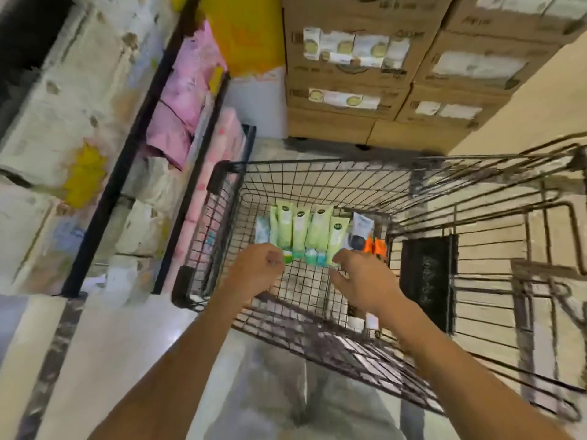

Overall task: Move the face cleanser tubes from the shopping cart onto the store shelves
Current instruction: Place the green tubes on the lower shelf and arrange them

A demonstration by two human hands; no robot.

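Green face cleanser tubes (300, 231) lie side by side inside the shopping cart (317, 173); the left hand (259, 269) curls at their caps (hold unclear), the right hand (360, 276) is spread and empty. Light, squashy, probably slick: best taken near the stiff cap.

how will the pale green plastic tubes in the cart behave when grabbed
The pale green plastic tubes look flat-bodied, lying side by side on the wire cart floor, so they probably won't roll. Likely light and slightly squashy; smooth skins may slip.
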